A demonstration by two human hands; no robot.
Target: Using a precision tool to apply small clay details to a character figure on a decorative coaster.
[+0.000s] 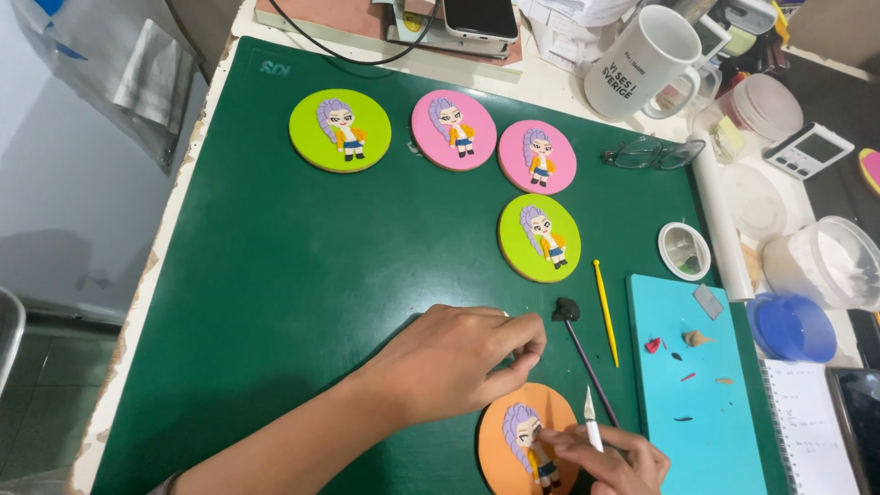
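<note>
My left hand [458, 362] reaches across the green cutting mat [275, 275], its fingertips pinched together just above an orange round plaque [500, 431] with a purple-haired clay figure on it. My right hand [610, 463] rests at the bottom edge over the plaque's right side. It holds a thin craft knife [591, 426] with the blade pointing up. Whether the left fingers pinch a bit of clay, I cannot tell.
Finished plaques lie on the mat: green [339, 130], pink [453, 129], pink [537, 157], green [539, 237]. A black-tipped tool [577, 344] and yellow stick [605, 312] lie beside a blue board [697, 385] with clay scraps. Mug [642, 60], glasses [653, 154], tubs and a notebook crowd the right.
</note>
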